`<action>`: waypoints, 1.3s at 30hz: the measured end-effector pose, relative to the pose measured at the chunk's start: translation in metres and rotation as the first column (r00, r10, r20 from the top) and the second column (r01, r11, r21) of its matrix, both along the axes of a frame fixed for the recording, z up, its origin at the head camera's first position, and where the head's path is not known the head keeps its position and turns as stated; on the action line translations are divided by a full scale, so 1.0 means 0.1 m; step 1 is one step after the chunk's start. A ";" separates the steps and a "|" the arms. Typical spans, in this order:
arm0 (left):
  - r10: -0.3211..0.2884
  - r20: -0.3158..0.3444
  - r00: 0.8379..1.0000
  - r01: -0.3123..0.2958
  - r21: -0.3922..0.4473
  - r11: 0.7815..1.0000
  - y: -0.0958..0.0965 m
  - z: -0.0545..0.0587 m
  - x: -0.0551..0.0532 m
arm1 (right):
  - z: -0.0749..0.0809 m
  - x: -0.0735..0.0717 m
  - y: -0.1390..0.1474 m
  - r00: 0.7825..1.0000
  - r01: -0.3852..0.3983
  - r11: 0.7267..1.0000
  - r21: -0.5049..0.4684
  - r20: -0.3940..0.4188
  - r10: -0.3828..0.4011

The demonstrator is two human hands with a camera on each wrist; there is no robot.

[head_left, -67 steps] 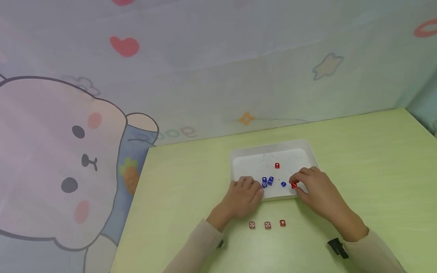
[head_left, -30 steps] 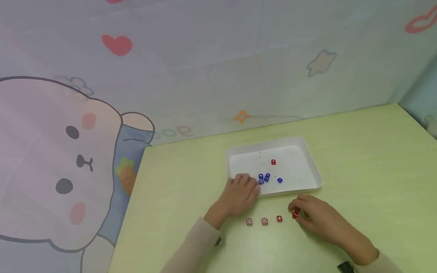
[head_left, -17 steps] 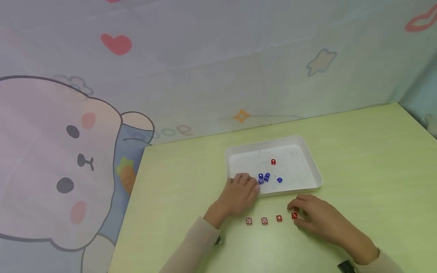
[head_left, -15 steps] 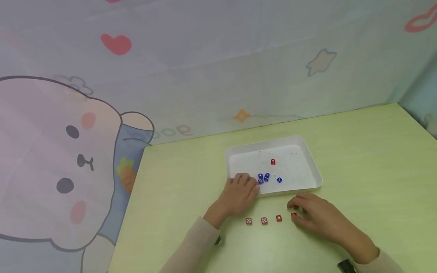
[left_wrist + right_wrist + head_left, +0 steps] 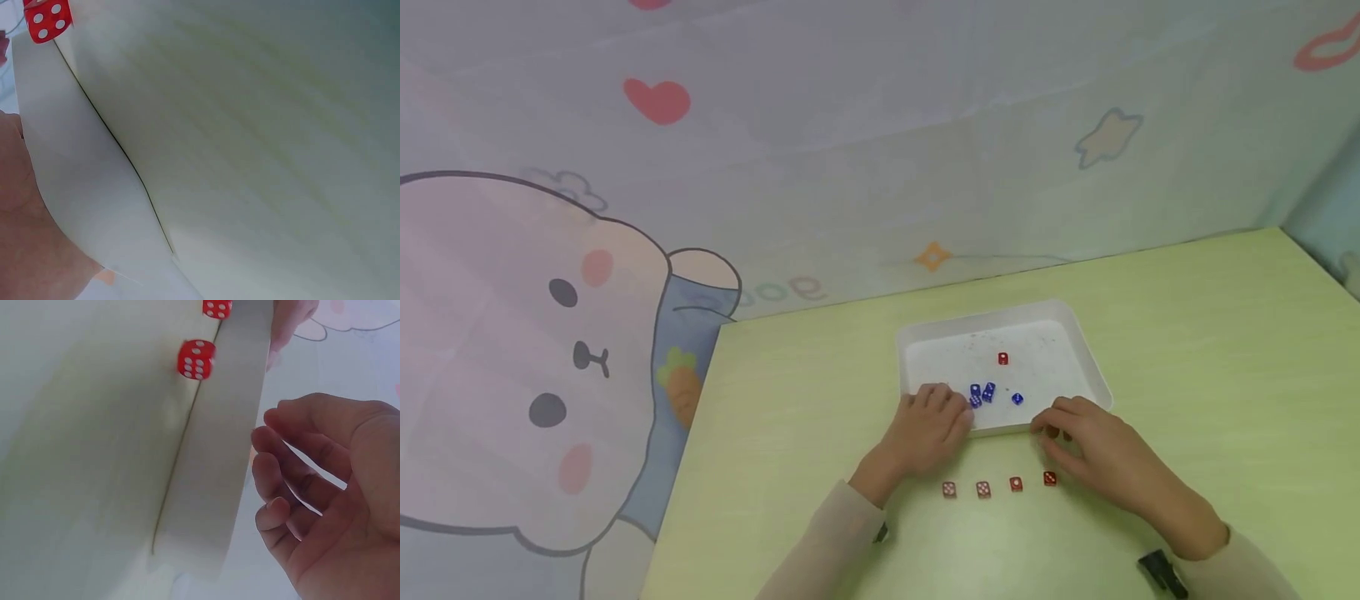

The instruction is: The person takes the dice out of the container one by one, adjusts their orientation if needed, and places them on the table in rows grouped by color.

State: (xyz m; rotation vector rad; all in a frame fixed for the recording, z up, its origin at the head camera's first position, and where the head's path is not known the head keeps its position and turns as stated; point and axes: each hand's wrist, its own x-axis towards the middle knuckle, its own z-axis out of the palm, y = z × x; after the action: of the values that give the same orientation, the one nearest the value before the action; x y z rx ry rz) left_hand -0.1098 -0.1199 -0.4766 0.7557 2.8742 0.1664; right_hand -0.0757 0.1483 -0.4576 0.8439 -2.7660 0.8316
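Observation:
My left hand [image 5: 929, 429] rests over the near left rim of a shallow white tray [image 5: 1078, 337], its fingers relaxed. Inside the tray lie several blue dice [image 5: 988, 392] and one red die [image 5: 1003, 358]. On the table before it, several red dice stand in a row, from the leftmost red die [image 5: 950, 490] to the rightmost red die [image 5: 1050, 479]. My right hand [image 5: 1093, 446] hovers at the tray's near right edge with loosely bent fingers. The right wrist view shows nothing between those fingers [image 5: 267, 475], just off the tray's outer wall [image 5: 206, 469].
The light green table [image 5: 1210, 350] extends well to the right of the tray. A patterned cloth backdrop [image 5: 850, 167] with a bear figure hangs behind and at the left. Black straps [image 5: 1162, 573] show at the wrists.
My right hand carried a red die out of the tray, set it at the row's right end and let go. It then moved back up to the tray's near edge. The left hand stayed put.

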 end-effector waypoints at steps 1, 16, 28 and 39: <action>-0.001 -0.001 1.000 0.001 -0.001 1.000 0.00 0.00 0.01 | 0.01 -0.02 -0.01 1.000 0.000 1.000 -0.003 -0.018 0.000; -0.007 -0.015 1.000 0.007 -0.009 1.000 0.00 0.00 0.04 | 0.14 -0.38 -0.14 0.999 0.023 0.996 -0.083 -0.025 -0.025; -0.008 -0.034 0.999 0.007 -0.037 0.999 -0.04 0.03 0.04 | 0.08 -0.57 -0.21 1.000 0.021 0.997 -0.077 -0.016 -0.023; -0.024 -0.034 0.999 0.022 -0.039 0.999 -0.03 0.00 0.01 | 0.06 -0.68 -0.26 0.998 0.047 0.998 -0.041 0.052 -0.044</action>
State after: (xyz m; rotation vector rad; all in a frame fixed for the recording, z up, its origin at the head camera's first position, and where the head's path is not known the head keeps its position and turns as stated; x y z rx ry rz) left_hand -0.1083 -0.1231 -0.4769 0.7916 2.8907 0.0959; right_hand -0.1437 0.1221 -0.4521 0.7599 -2.7899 0.9122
